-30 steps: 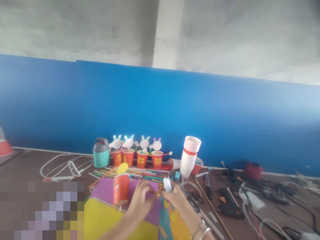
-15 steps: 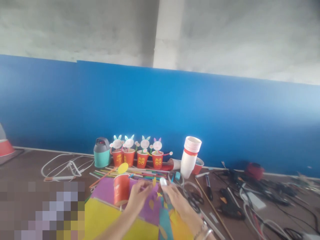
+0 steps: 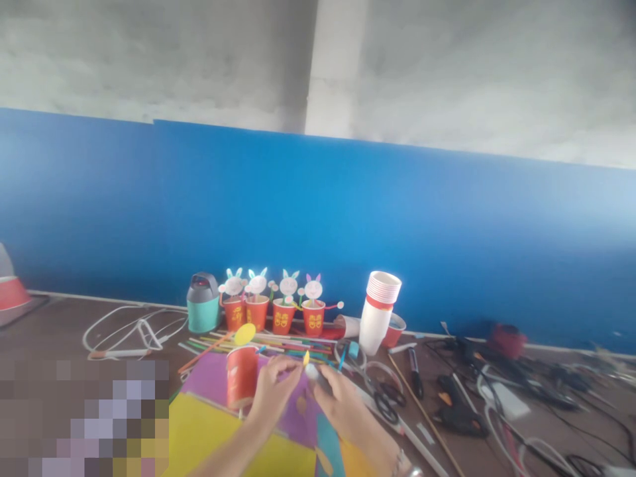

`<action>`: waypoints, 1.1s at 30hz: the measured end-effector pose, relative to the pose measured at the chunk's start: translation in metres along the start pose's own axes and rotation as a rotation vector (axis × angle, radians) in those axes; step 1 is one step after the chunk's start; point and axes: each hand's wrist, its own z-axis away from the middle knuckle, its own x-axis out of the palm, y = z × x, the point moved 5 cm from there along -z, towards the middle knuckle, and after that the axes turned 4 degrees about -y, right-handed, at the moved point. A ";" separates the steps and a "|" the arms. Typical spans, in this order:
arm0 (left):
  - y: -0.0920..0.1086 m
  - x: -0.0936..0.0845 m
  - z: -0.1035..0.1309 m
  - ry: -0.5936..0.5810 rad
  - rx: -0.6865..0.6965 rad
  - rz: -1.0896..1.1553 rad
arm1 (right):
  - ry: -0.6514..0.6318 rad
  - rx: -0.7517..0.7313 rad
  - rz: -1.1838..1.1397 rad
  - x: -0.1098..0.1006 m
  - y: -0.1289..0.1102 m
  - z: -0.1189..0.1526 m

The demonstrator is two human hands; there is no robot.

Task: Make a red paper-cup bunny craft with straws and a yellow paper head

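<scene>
My left hand [image 3: 275,386] pinches a small pointed yellow paper piece [image 3: 307,359] between thumb and fingertips. My right hand [image 3: 342,404] is closed around a glue stick [image 3: 313,372], its white rounded end close against the yellow piece; whether they touch I cannot tell. Just left of my left hand stands a red paper cup [image 3: 242,381] with a yellow paper disc [image 3: 245,334] above its rim. Under my hands lie a purple sheet [image 3: 211,377], a yellow sheet [image 3: 213,437] and a teal strip [image 3: 328,440] with a small cut piece on it.
Several red cups with paper rabbit faces [image 3: 288,286] line the back beside a teal container [image 3: 203,311]. Coloured sticks [image 3: 285,343] lie before them. To the right are stacked white cups [image 3: 377,318], scissors [image 3: 390,401], a glue gun [image 3: 457,407] and tangled cables.
My right hand has moved left, bringing the white end of the glue stick up to the yellow piece. My left hand has hardly moved.
</scene>
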 end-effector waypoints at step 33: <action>0.018 0.002 0.011 0.065 -0.018 -0.014 | 0.193 0.049 0.496 0.010 -0.020 0.012</action>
